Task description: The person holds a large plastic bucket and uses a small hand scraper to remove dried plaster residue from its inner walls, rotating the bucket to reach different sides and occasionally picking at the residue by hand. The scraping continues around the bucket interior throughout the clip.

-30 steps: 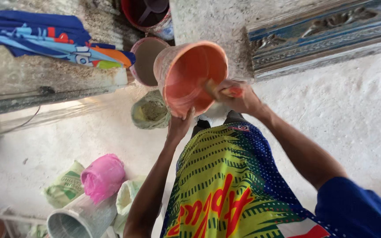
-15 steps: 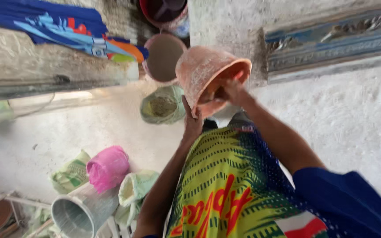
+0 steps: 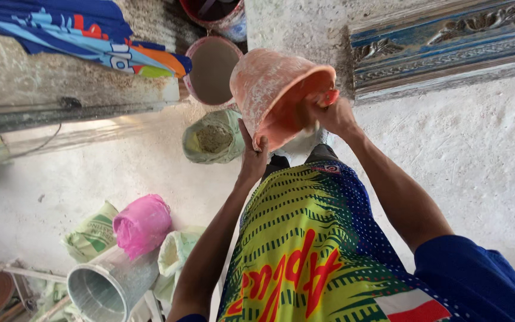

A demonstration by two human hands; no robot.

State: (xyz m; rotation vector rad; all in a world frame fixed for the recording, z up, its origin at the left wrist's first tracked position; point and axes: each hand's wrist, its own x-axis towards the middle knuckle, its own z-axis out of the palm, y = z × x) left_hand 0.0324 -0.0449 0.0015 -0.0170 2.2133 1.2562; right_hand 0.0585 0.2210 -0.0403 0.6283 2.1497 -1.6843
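Both your hands are on the orange bucket [image 3: 275, 95], held up in front of you over the pale dusty floor [image 3: 484, 155]. Left hand [image 3: 253, 156] is closed on the near rim from below. Right hand [image 3: 332, 116] is curled over the rim on the right side, fingers inside the mouth, next to a small orange tab or handle stub there.

Orientation: bucket is tipped on its side. Mouth faces near and right, toward you; base points far and left. Long axis runs roughly level from far-left to near-right, mouth end a bit lower. Outside is caked with dried white residue.

Around it: a pink-rimmed bucket [image 3: 211, 68] of grey-brown mix sits just beyond, on the far side. An open green sack [image 3: 213, 137] of powder is below and left of the bucket. Further near-left: a pink-capped bundle [image 3: 143, 225] and a metal pipe [image 3: 109, 286]. A blue carved moulding [image 3: 448, 42] is at far right.

Risks, my read:
- Both grips are rim-only. Dusty, caked plastic could slip and the bucket would drop toward your legs or the sack.
- Mouth is tilted toward you, so any loose residue inside would spill onto your shorts [image 3: 305, 238].
- Swinging it further out could knock the full bucket behind it.
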